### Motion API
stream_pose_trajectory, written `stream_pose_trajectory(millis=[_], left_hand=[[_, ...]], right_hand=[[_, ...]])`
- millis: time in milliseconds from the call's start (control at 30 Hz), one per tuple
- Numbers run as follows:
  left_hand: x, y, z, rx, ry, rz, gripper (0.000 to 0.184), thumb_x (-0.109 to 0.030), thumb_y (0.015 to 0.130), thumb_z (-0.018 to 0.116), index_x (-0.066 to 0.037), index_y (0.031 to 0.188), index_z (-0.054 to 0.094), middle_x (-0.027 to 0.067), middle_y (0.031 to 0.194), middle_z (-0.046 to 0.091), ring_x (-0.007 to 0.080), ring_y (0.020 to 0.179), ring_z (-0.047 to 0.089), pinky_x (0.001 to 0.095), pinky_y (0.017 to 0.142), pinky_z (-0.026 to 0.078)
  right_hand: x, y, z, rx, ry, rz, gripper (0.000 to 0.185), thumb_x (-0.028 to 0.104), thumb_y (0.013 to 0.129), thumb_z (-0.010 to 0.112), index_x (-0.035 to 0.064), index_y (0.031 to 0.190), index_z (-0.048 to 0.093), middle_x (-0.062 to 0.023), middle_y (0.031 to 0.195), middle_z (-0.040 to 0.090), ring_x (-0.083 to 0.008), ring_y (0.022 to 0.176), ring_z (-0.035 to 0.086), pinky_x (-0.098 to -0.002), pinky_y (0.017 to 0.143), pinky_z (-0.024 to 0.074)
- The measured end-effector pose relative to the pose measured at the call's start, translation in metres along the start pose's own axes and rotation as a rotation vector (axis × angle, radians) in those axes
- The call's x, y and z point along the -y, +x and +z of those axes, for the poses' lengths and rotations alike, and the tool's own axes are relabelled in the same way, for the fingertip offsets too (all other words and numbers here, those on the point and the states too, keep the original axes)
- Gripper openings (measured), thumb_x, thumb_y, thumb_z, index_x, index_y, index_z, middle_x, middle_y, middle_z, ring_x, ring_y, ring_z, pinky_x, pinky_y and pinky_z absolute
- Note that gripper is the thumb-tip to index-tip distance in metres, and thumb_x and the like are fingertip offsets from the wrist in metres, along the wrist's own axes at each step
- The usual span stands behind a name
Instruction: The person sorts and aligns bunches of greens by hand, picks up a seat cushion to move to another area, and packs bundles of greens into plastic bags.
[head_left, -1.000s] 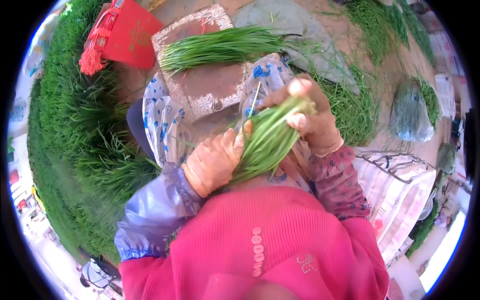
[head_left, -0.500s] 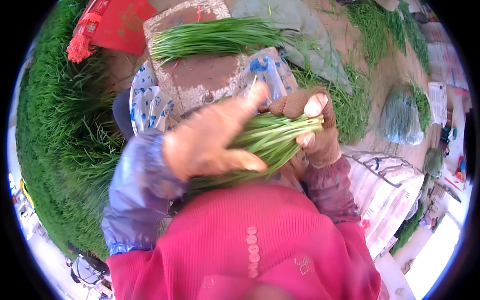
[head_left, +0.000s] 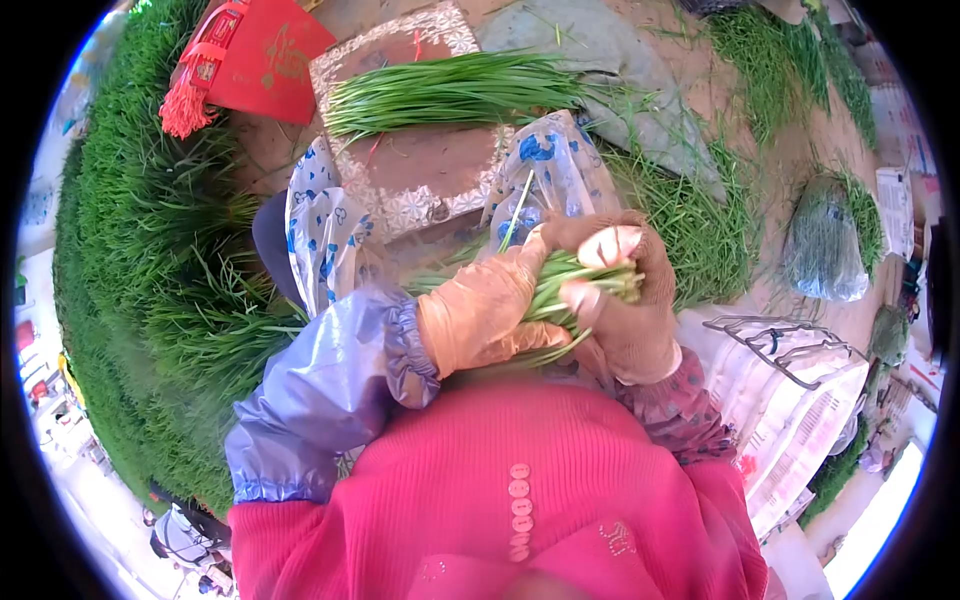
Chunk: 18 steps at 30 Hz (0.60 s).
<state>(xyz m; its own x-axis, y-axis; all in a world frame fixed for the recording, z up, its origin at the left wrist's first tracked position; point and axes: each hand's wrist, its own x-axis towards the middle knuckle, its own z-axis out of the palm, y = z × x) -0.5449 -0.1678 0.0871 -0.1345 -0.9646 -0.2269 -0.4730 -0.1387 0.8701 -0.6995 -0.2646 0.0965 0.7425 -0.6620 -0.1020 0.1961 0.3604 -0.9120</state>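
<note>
A bunch of green stalks [head_left: 560, 290] lies across my lap, its pale cut ends pointing right. My left hand [head_left: 485, 308], in an orange glove, is wrapped round the middle of the bunch. Close to the pale ends, my right hand [head_left: 630, 290] grips the bunch; its brown glove leaves the thumb and fingertip bare. Beyond my hands, a second bunch of green stalks [head_left: 455, 92] rests on a brown board with a patterned white border [head_left: 420, 185]. Clear plastic with blue prints [head_left: 325, 235] covers my knees.
Tall green plants [head_left: 150, 270] fill the left side. A red bag [head_left: 275, 60] stands at the upper left. Loose green stalks [head_left: 700, 230] lie on the ground to the right, near a wrapped bundle [head_left: 825, 245] and a white sack with a wire rack [head_left: 780, 400].
My left hand, spread over the stalks half a second ago, has moved right and closed round them beside my right hand. My right hand has moved slightly down.
</note>
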Motion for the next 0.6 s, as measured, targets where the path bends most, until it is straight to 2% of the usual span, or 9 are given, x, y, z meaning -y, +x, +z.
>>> stream_pose_trajectory(millis=[33,67,133,200,267,400,467,533,600], left_hand=[[-0.001,0.001,-0.001,0.024,-0.076,-0.072,0.074,-0.041,0.083,0.069,-0.002,0.136,0.036,0.0174,0.130,0.050,0.0298,0.120,0.049,0.0370,0.100,0.038],[0.001,0.002,-0.010,0.023,-0.079,-0.072,0.074,-0.041,0.083,0.069,-0.002,0.136,0.036,0.0174,0.130,0.050,0.0298,0.120,0.049,0.0370,0.100,0.038],[0.000,0.010,-0.051,0.303,-0.207,-0.143,0.062,-0.041,0.085,0.067,-0.002,0.129,0.048,0.0161,0.123,0.056,0.0264,0.111,0.055,0.0363,0.093,0.043],[0.044,0.024,-0.047,-0.022,-0.575,-0.197,0.054,-0.041,0.086,0.066,-0.001,0.121,0.057,0.0150,0.106,0.065,0.0239,0.097,0.061,0.0371,0.084,0.048],[0.076,0.038,-0.042,-0.117,-0.411,-0.474,0.050,-0.041,0.088,0.064,0.001,0.115,0.061,0.0119,0.091,0.068,0.0180,0.084,0.062,0.0339,0.076,0.050],[0.133,0.058,-0.004,0.109,-0.022,-0.425,0.043,-0.044,0.085,0.066,-0.003,0.096,0.069,0.0111,0.085,0.069,0.0178,0.075,0.063,0.0342,0.071,0.050],[0.112,0.063,-0.004,0.164,0.083,-0.516,0.034,-0.041,0.082,0.066,-0.010,0.096,0.072,0.0156,0.090,0.070,0.0279,0.083,0.067,0.0393,0.075,0.051],[0.103,0.060,-0.002,0.084,0.213,-0.400,0.027,-0.032,0.081,0.062,-0.010,0.094,0.071,0.0170,0.090,0.069,0.0328,0.087,0.066,0.0416,0.077,0.051],[0.104,0.053,-0.006,-0.014,0.286,-0.327,0.043,-0.044,0.083,0.062,-0.003,0.095,0.069,0.0200,0.087,0.068,0.0327,0.085,0.066,0.0396,0.076,0.051]], right_hand=[[-0.006,0.001,-0.004,-0.026,-0.006,-0.025,0.026,0.001,0.078,0.067,0.0020,0.097,0.049,-0.0098,0.095,0.056,-0.0165,0.086,0.057,-0.0268,0.072,0.0485],[-0.012,0.003,-0.008,-0.053,-0.013,-0.050,0.020,-0.009,0.078,0.058,0.0037,0.089,0.048,-0.0080,0.089,0.056,-0.0148,0.081,0.057,-0.0261,0.069,0.0482],[-0.021,0.001,-0.012,-0.133,0.051,-0.026,0.026,-0.002,0.075,0.066,0.0091,0.085,0.045,-0.0044,0.082,0.053,-0.0168,0.079,0.055,-0.0352,0.082,0.0487],[-0.010,0.000,0.002,-0.187,0.191,-0.008,0.026,0.001,0.075,0.068,0.0093,0.080,0.044,-0.0036,0.076,0.051,-0.0180,0.078,0.055,-0.0398,0.083,0.0496],[-0.014,0.003,-0.001,-0.067,0.209,-0.131,0.027,-0.001,0.075,0.068,0.0099,0.080,0.044,-0.0026,0.076,0.050,-0.0162,0.075,0.054,-0.0360,0.077,0.0491],[-0.007,-0.001,-0.010,0.011,0.333,-0.024,0.023,-0.012,0.074,0.056,0.0059,0.082,0.045,-0.0063,0.082,0.055,-0.0138,0.076,0.055,-0.0284,0.068,0.0484],[-0.004,-0.001,-0.007,-0.059,0.232,-0.029,0.024,-0.014,0.075,0.056,0.0063,0.080,0.045,-0.0042,0.082,0.053,-0.0113,0.072,0.054,-0.0255,0.064,0.0464],[-0.003,0.000,-0.006,-0.112,0.308,-0.020,0.022,-0.014,0.075,0.058,0.0059,0.080,0.048,-0.0032,0.082,0.053,-0.0099,0.073,0.054,-0.0245,0.063,0.0457],[-0.009,0.004,-0.015,-0.031,0.092,-0.055,0.016,-0.007,0.077,0.062,0.0051,0.084,0.055,-0.0013,0.088,0.056,-0.0075,0.075,0.054,-0.0231,0.063,0.0445]])
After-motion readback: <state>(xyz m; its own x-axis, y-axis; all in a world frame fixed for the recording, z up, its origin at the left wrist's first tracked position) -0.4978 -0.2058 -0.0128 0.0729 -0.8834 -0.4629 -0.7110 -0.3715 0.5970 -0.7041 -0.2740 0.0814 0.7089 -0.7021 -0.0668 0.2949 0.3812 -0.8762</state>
